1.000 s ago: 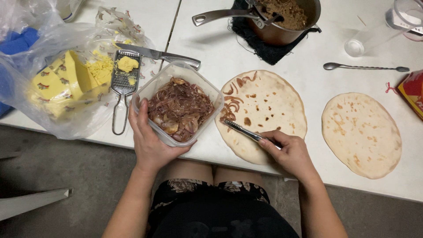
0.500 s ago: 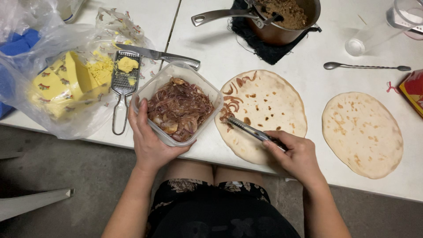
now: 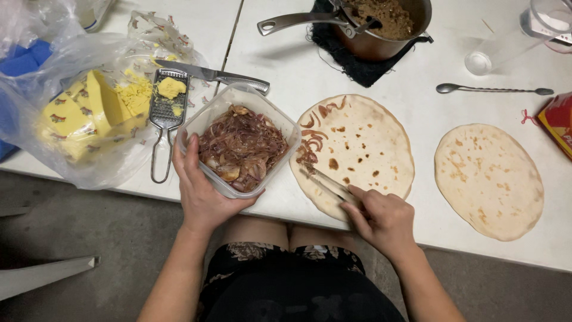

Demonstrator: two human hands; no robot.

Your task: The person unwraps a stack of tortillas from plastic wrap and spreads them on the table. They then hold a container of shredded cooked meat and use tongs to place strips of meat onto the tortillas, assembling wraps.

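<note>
Centrally, clear plastic tub (image 3: 196, 128) of cooked red onion sits at table's (image 3: 280, 77) near edge, tilted, left hand (image 3: 202, 194) cupped around its near wall. Right hand (image 3: 384, 220) closed on metal tongs (image 3: 328, 183), tips beside onion strips (image 3: 311, 149) on near flatbread (image 3: 363, 149). Second flatbread (image 3: 488, 179) bare, well right. Left: grater (image 3: 167, 110), knife (image 3: 214, 76), bagged yellow cheese (image 3: 83, 116). Beyond: saucepan (image 3: 381, 27), long spoon (image 3: 494, 90).

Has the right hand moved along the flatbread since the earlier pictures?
Yes. The right hand, holding the utensil, has slid slightly toward the person, off the near edge of the flatbread, which stayed in place.
</note>
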